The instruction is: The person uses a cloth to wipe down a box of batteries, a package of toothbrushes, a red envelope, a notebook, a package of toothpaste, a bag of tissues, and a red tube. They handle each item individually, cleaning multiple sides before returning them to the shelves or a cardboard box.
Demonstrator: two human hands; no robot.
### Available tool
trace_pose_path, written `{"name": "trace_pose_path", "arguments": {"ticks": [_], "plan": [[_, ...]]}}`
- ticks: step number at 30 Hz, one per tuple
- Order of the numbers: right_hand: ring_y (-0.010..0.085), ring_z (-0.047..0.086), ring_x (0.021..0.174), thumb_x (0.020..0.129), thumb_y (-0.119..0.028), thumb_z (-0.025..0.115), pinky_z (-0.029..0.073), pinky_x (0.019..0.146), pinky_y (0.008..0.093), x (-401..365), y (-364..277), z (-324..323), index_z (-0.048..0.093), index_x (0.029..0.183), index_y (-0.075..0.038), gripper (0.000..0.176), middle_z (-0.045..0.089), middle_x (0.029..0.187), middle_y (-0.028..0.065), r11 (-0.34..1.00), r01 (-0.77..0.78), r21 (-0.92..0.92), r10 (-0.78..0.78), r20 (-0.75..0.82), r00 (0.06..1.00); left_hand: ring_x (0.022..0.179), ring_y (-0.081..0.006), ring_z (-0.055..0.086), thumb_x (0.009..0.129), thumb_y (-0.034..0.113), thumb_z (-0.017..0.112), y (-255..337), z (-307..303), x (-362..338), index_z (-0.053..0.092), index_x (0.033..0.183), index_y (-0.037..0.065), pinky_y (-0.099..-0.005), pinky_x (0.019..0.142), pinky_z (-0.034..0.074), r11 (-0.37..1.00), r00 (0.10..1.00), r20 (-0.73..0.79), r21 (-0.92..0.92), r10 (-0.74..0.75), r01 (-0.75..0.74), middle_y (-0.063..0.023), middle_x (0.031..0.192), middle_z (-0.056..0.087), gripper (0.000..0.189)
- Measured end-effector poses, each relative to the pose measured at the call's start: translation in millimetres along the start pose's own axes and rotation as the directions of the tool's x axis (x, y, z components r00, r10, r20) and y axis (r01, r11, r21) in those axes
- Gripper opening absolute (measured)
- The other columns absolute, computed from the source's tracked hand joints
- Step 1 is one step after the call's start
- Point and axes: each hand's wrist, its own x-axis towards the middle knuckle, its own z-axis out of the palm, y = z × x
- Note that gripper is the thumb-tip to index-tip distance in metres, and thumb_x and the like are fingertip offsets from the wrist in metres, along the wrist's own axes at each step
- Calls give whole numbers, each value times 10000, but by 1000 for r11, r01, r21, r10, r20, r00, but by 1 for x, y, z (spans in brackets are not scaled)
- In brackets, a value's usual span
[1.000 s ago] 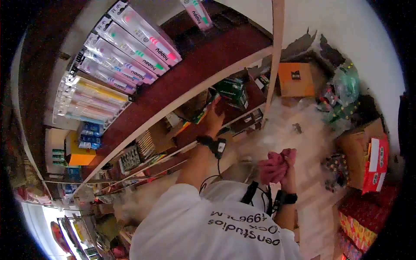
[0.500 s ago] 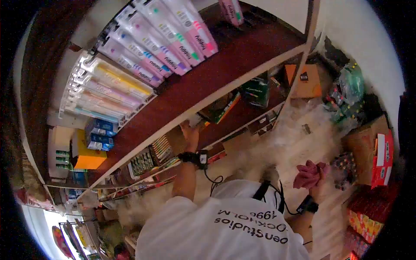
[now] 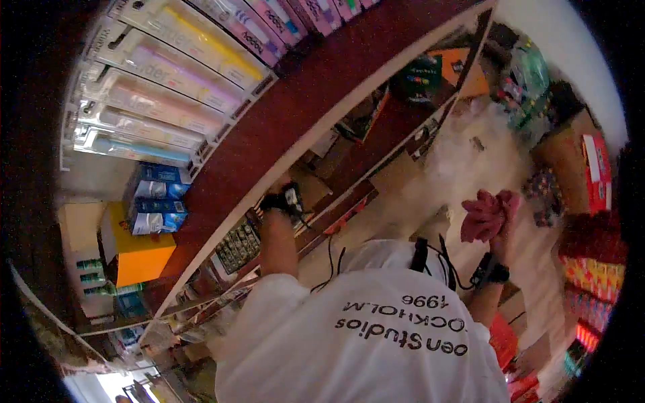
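Observation:
My left hand [image 3: 285, 185] reaches beneath the front edge of the upper shelf [image 3: 269, 127], over the lower shelf. Its fingers are hidden behind that edge, and the wrist with a black band is beside a tray of small packed items [image 3: 238, 247]. Out over the floor on the right, my right hand [image 3: 504, 236] is closed on a bunched dark pink cloth [image 3: 485, 216].
Packaged toothbrushes [image 3: 168, 80], blue boxes [image 3: 160, 205] and a yellow-orange box [image 3: 141, 255] stand on the upper shelf. A dark green package [image 3: 420, 79] is on the lower shelf. Cartons [image 3: 579, 158] and a green plastic bag [image 3: 527, 74] are at the right.
The view has shifted, so the toothbrushes look larger and nearer. My left hand has moved left and farther behind the shelf edge. My right hand still holds the cloth.

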Motion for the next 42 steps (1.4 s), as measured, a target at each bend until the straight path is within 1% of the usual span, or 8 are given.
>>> {"name": "trace_pose_path", "arguments": {"ticks": [5, 7, 10, 20, 29, 32, 34, 42], "plan": [[74, 435, 598, 755, -216, 510, 357, 440, 174, -24, 4, -43, 426, 829, -92, 167, 422, 740, 20, 974, 135, -179, -143, -31, 989, 847, -255, 487, 801, 242, 478, -25, 3, 36, 446, 1113, 59, -318, 744, 384, 975, 938, -284, -41, 200, -221, -119, 1006, 520, 363], [90, 465, 694, 758, -216, 511, 393, 533, 179, -42, -5, -47, 420, 813, -104, 154, 452, 775, 30, 931, -365, 16, 360, 136, 923, 849, -256, 487, 800, 241, 479, -30, 10, 48, 445, 1113, 58, -320, 744, 384, 964, 919, -310, -23, 244, -264, -120, 1009, 519, 364], [103, 476, 550, 759, -303, 504, 392, 435, 200, -61, 16, -45, 416, 752, -108, 214, 489, 754, 51, 995, -8, -101, -27, -343, 939, 852, -258, 487, 799, 241, 480, -28, 12, 58, 444, 1114, 58, -322, 744, 384, 954, 903, -326, -12, 281, -301, -123, 1013, 517, 367], [169, 521, 519, 751, -406, 453, 379, 379, 221, -74, -6, -20, 473, 884, -38, 392, 568, 759, 145, 976, -26, -215, 18, -36, 999, 861, -266, 486, 794, 241, 484, -27, 12, 80, 442, 1118, 57, -330, 744, 385, 935, 868, -370, 11, 332, -353, -132, 1026, 512, 374], [188, 532, 509, 735, -398, 453, 363, 354, 252, -80, -10, -47, 483, 926, -41, 406, 576, 757, 144, 943, -130, -307, 77, -180, 981, 870, -273, 486, 790, 240, 487, -24, 16, 86, 439, 1121, 56, -337, 744, 386, 913, 847, -368, 11, 383, -408, -140, 1039, 506, 381], [197, 539, 523, 727, -418, 449, 378, 361, 268, -82, 4, -62, 493, 915, -33, 431, 581, 759, 156, 959, 145, -243, -239, -419, 876, 872, -276, 486, 789, 240, 489, -19, 18, 79, 438, 1122, 56, -340, 744, 386, 898, 833, -373, 0, 408, -440, -143, 1043, 505, 383], [205, 535, 497, 732, -407, 452, 406, 374, 270, -107, -17, -7, 484, 912, -21, 427, 579, 742, 161, 973, -104, -204, 78, -132, 988, 874, -277, 486, 788, 240, 489, -16, 21, 74, 438, 1122, 56, -341, 744, 387, 887, 826, -371, -15, 424, -461, -145, 1046, 503, 385], [214, 541, 485, 746, -369, 453, 422, 376, 245, -78, 4, -54, 445, 920, 9, 416, 566, 759, 176, 983, -132, -128, 96, -254, 962, 881, -283, 485, 785, 239, 492, -9, 36, 63, 436, 1125, 55, -347, 744, 387, 784, 744, -324, -10, 585, -621, -151, 1055, 499, 390]]}}
